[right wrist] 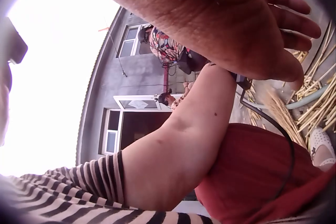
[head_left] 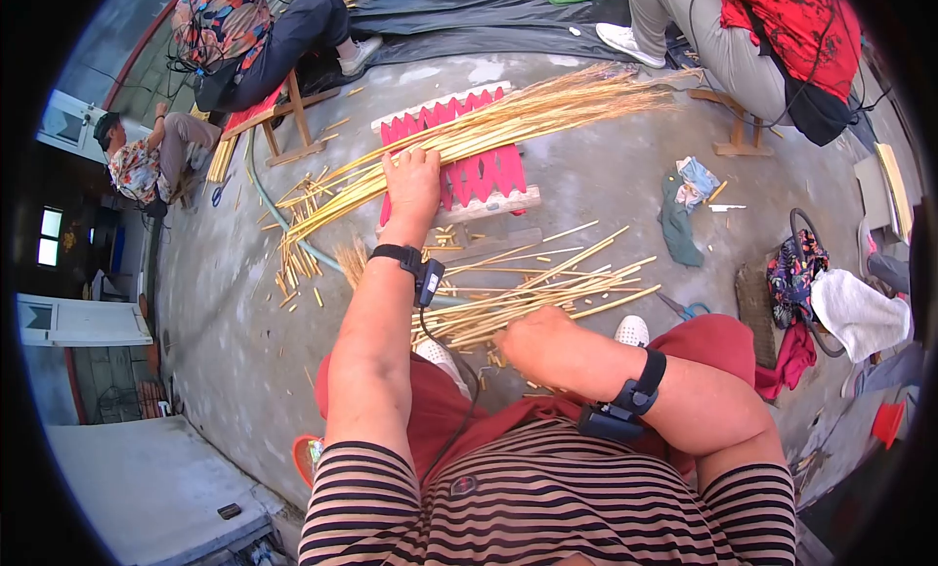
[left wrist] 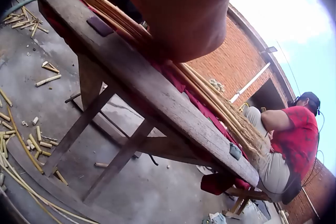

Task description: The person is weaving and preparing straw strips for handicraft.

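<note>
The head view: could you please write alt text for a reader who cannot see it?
A person's left hand holds a bundle of long straw-coloured stalks across a bench with red cloth; their right hand is near loose stalks on the ground.

Black-and-tan striped short sleeves (head_left: 358, 493), dark red trousers (head_left: 708, 346), white shoes (right wrist: 321, 148) (perforated), black wrist straps (head_left: 643, 382).

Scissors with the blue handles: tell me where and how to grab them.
Take the scissors by the blue handles, probably best from above on the person's right. They lie on the ground with the blades pointing left and away, toward the loose stalks, so that side keeps fingers off the blades.
</note>
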`<action>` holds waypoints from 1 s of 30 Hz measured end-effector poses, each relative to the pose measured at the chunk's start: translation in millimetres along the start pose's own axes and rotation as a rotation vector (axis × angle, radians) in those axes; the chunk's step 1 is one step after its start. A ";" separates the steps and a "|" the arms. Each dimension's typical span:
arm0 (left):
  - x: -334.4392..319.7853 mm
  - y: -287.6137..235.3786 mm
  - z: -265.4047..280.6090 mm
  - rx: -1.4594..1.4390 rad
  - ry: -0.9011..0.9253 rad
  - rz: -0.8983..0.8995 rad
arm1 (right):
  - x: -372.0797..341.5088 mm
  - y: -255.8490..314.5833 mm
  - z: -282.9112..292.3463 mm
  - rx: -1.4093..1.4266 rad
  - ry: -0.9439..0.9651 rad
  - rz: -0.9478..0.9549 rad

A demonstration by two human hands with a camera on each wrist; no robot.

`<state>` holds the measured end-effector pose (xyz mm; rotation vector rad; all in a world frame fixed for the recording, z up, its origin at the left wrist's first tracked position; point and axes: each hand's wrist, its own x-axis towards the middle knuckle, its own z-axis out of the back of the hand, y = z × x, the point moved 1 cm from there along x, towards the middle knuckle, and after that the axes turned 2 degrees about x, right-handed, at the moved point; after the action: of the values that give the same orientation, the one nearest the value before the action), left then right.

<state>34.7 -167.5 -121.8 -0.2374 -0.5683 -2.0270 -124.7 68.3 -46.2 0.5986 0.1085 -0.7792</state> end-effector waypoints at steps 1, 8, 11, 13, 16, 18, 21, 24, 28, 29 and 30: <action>-1.7 1.3 2.7 0.022 -0.012 -0.026 | 0.4 -0.2 0.1 -0.006 -0.019 0.005; -3.4 16.9 43.4 -0.188 -0.107 -0.060 | 5.8 4.2 11.4 -0.067 -0.048 -0.062; -1.7 31.9 70.8 -0.318 -0.087 -0.017 | 7.3 0.9 21.3 -0.048 -0.077 -0.080; -5.4 39.4 93.2 -0.464 -0.086 0.007 | 3.7 -2.4 38.9 -0.032 -0.078 -0.105; -17.8 54.0 126.3 -0.748 -0.006 0.120 | 7.0 -13.5 51.4 0.001 -0.133 -0.186; -29.4 59.3 142.0 -0.970 0.093 0.280 | 2.3 -17.8 67.6 0.064 -0.204 -0.249; -48.3 62.2 160.2 -1.178 0.151 0.343 | 1.5 -27.6 86.7 0.567 -0.525 -0.241; -67.9 63.7 178.4 -1.253 0.218 0.350 | 0.4 -34.9 106.5 1.252 -0.786 -0.076; -92.3 69.2 182.8 -1.217 0.336 0.376 | -0.7 -48.7 114.1 1.437 -1.185 0.087; -94.4 68.7 184.7 -1.203 0.376 0.387 | 1.6 -52.6 113.7 1.407 -1.196 0.076; -96.0 68.0 185.8 -1.190 0.415 0.400 | 5.8 -51.9 110.7 1.414 -1.175 0.061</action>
<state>129.3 -31.1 22.5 -0.5491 0.9275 -1.7072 -169.9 -24.5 19.7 1.3284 -1.6531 -0.9667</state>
